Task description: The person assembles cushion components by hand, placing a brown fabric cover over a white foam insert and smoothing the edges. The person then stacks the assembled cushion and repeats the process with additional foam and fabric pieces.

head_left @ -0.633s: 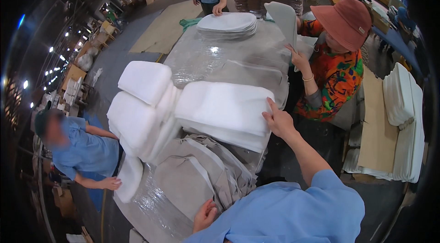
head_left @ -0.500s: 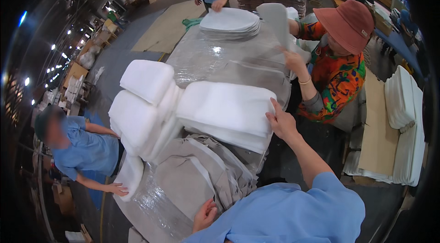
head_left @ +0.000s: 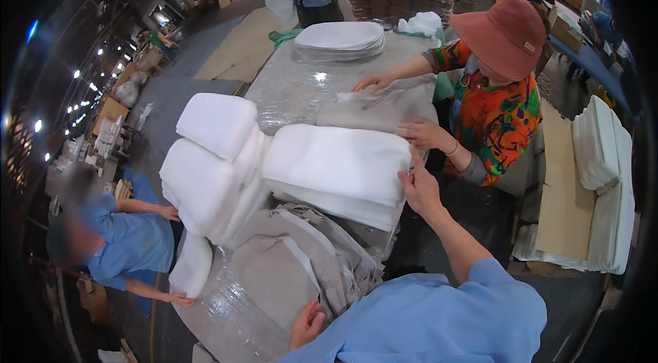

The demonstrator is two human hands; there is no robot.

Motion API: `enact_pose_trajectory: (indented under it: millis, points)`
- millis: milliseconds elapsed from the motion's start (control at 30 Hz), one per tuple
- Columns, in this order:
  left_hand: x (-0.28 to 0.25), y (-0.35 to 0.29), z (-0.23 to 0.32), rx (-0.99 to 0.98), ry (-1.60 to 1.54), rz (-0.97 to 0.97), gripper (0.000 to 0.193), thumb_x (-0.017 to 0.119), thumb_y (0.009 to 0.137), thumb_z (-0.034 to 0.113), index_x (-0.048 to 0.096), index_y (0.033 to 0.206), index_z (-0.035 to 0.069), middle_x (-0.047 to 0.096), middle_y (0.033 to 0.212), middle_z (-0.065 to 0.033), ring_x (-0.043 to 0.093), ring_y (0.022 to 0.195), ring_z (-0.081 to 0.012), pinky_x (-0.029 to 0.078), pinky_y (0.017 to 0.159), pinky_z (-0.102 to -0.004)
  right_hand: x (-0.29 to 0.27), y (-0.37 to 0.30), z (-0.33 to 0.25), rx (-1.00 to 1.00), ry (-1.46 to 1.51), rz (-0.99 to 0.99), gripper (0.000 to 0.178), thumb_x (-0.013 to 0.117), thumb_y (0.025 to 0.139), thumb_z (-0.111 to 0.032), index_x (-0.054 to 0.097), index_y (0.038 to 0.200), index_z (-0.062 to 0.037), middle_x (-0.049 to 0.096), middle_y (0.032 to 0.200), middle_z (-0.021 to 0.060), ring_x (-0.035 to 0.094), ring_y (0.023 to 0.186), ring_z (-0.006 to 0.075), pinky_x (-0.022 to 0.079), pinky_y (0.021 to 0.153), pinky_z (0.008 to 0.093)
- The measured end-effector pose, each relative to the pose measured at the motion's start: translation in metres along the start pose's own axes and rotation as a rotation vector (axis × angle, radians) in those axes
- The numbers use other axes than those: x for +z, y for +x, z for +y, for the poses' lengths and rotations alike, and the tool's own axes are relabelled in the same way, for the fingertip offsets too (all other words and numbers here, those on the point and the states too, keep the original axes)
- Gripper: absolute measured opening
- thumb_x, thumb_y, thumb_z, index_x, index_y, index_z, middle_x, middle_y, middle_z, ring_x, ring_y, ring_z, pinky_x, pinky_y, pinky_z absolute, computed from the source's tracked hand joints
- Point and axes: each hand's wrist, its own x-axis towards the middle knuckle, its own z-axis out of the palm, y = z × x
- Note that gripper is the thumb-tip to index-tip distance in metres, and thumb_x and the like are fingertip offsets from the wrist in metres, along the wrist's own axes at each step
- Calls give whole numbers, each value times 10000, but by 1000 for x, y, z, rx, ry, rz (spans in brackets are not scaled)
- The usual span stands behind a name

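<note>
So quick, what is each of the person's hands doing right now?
Left hand: resting on the grey fabric pieces; fingers curled, grip cannot be told.
Right hand: pinching the edge of the white padding stack.

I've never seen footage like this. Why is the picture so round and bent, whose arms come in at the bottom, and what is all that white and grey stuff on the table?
A person wears a wide fisheye camera on the head, looking down, so edges bend. The blue-sleeved arms are theirs. The right hand grips the edge of a stack of white padding; the left hand rests on a pile of grey fabric pieces. Both lie on a plastic-wrapped table. Across it, a co-worker in an orange hat smooths another grey piece.
</note>
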Motion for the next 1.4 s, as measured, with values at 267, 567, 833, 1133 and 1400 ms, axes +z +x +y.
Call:
enact_pose_trajectory:
  millis: [267, 567, 833, 1133, 1400]
  points:
    - [-1, -3, -1, -13, 15, -8, 572, 668, 1073, 184, 463, 1588, 38, 666, 1374, -157, 647, 1188, -153, 504, 1032, -295, 3, 5, 6, 49, 50, -6, 760, 592, 1058, -362, 234, 1691, -142, 734, 906, 212, 730, 848, 422, 551, 805, 489]
    - [-2, -2, -4, 26, 67, -19, 567, 644, 1085, 235, 466, 1580, 22, 656, 1404, -160, 657, 1235, -221, 504, 1075, -355, 4, 2, 7, 188, 230, 51, 743, 651, 1035, -328, 293, 1656, -133, 733, 906, 182, 735, 838, 369, 554, 800, 457]
    - [10, -7, -16, 103, 162, 60, 494, 655, 1075, 256, 566, 1488, 0, 695, 1367, -175, 648, 1265, -251, 498, 1090, -391, 4, -12, 8, 117, 216, -13, 655, 655, 1031, -287, 395, 1610, -128, 704, 893, 176, 713, 830, 341, 551, 810, 440]
    - [14, -11, -19, 42, 50, 161, 478, 661, 1070, 245, 578, 1475, 4, 712, 1335, -156, 662, 1222, -235, 504, 1068, -371, 12, -18, 11, 550, 711, -152, 499, 693, 1037, -369, 546, 1401, -61, 649, 924, 64, 639, 692, 158, 539, 606, 338]
    - [15, -18, -28, 109, 10, 226, 476, 642, 1085, 208, 552, 1508, 9, 705, 1352, -143, 648, 1247, -225, 496, 1084, -360, 16, -2, -5, 724, 762, -147, 498, 734, 998, -453, 562, 1264, -70, 637, 926, 71, 605, 705, 157, 520, 617, 360]
